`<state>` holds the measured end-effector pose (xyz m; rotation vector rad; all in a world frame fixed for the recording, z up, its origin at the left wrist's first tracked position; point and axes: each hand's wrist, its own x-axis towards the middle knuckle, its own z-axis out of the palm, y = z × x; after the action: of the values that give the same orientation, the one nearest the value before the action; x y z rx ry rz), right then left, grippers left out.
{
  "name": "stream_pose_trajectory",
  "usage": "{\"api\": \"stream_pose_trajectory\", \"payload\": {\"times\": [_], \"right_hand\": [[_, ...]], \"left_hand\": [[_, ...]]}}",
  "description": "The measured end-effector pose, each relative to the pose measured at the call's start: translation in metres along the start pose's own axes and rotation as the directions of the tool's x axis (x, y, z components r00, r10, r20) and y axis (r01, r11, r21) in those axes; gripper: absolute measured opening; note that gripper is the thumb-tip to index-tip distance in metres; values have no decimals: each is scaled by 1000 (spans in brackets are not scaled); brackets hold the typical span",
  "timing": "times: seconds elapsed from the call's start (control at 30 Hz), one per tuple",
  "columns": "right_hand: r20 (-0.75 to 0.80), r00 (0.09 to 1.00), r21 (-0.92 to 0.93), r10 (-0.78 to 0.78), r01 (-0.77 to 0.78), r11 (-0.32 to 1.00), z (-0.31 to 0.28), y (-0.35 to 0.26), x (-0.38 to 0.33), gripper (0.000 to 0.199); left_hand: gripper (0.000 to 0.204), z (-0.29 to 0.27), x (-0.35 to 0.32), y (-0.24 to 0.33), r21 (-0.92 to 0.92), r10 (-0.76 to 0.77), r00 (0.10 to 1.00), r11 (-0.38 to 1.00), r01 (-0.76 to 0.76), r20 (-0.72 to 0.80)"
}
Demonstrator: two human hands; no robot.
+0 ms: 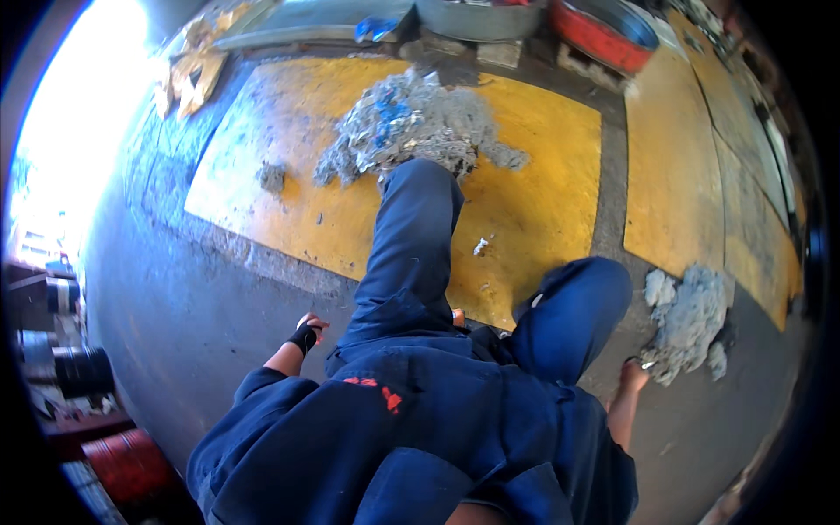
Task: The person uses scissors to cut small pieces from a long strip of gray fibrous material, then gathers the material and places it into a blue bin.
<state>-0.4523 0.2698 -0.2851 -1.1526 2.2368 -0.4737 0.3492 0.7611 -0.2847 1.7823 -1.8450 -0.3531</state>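
Note:
My left hand (314,327), with a black wrap at the wrist, hangs beside my left thigh. Its fingers are loosely apart and nothing shows in them. Over on the right, my right hand (633,374) is low by the near left edge of a grey, fluffy clump (689,325) on the dark floor. The fingers there are small and partly hidden, so I cannot tell whether they grip the clump. In front of my left knee, a larger heap of grey pulpy material (411,118) with blue bits lies on a yellow sheet (542,201).
A small grey lump (270,178) and a white scrap (481,246) lie on the sheet. Beyond it stand a grey metal tub (479,22) and a red tub (604,35). More yellowish boards (669,175) cover the floor at right. Drums (83,372) line the left.

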Motion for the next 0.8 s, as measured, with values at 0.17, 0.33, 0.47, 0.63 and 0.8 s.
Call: {"api": "stream_pose_trajectory", "payload": {"times": [0.17,0.33,0.47,0.63,0.8], "right_hand": [[-80,951,287,-298,308,907,-114,-232,59,21],[173,872,139,-458,439,888,-44,-413,-2,25],[415,687,-80,-596,680,729,67,-508,33,25],[541,650,-513,-534,758,402,230,-614,97,42],[650,679,-329,-341,656,679,368,-602,132,72]], "left_hand": [[18,94,69,-14,-403,-965,175,85,911,193],[22,106,81,-110,-682,-908,-31,-336,650,418],[29,95,159,-146,-196,-963,254,233,952,90],[51,10,238,-260,-481,-982,-120,-177,859,147],[73,-27,362,-310,308,-960,181,110,945,-213]]}}
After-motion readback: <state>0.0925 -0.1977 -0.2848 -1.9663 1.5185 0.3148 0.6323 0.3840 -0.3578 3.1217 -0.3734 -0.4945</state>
